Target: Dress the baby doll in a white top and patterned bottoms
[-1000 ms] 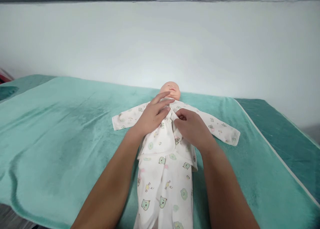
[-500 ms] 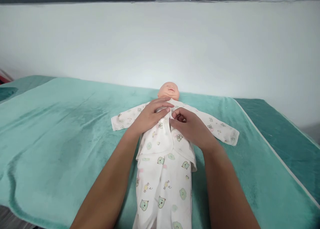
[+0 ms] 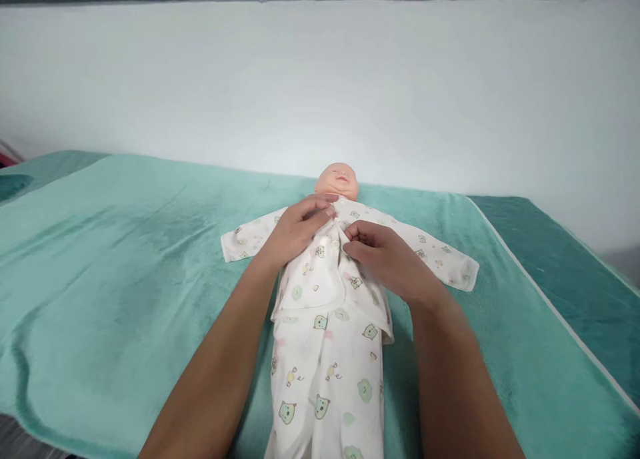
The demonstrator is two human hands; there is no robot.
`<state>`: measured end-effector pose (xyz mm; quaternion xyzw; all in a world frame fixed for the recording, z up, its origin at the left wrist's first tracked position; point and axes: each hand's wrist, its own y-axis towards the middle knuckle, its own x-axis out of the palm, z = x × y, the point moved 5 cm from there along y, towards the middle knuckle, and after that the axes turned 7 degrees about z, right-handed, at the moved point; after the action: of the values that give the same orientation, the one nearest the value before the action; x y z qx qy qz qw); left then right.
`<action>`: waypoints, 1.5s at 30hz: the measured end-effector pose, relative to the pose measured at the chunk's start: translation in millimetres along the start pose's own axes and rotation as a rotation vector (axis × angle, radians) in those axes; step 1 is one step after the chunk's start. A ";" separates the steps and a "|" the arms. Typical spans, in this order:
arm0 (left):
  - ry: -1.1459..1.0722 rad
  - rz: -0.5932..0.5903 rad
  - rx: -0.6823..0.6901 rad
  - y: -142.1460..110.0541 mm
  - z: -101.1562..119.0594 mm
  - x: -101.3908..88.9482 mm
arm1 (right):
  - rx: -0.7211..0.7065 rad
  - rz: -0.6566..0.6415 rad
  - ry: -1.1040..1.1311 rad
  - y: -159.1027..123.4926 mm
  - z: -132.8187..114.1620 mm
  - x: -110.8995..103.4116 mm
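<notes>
A baby doll (image 3: 340,180) lies on its back with its head away from me. It wears a white long-sleeved baby shirt (image 3: 313,279) and matching trousers (image 3: 325,379), both printed with small green bears. On the left of the chest, my left hand (image 3: 299,231) has its bent fingers and thumb closed on the shirt's front edge. Lower and to the right, my right hand (image 3: 383,251) pinches the front opening between thumb and curled fingers. The cloth is drawn up into a small peak between the two hands. Whatever fastener lies under my fingertips is hard to make out.
A teal plush blanket (image 3: 125,279) covers the surface under the doll. Darker teal fabric (image 3: 575,272) shows past a pale edge on the right. A white wall (image 3: 320,79) stands behind the doll's head.
My left fingers have bent and drawn in from lying flatter across the chest. My right hand has shifted slightly down, and the shirt's front edge is now pulled between both hands.
</notes>
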<state>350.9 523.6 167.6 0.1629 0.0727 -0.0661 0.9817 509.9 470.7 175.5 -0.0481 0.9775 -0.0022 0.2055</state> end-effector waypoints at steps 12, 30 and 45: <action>-0.026 -0.094 0.011 -5.5 10.5 -5.4 | 0.006 0.046 0.027 -1.2 -4.1 0.2; 0.282 -0.415 0.005 -11.7 18.8 -11.7 | -0.068 -0.050 0.188 -0.3 -1.3 -2.5; 0.036 -0.352 -0.066 -15.0 18.5 -6.5 | -0.092 -0.001 0.427 8.3 7.9 -0.9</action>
<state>344.5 504.1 181.3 0.1163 0.1199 -0.2314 0.9584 513.1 479.1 168.4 -0.0566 0.9978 0.0323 -0.0084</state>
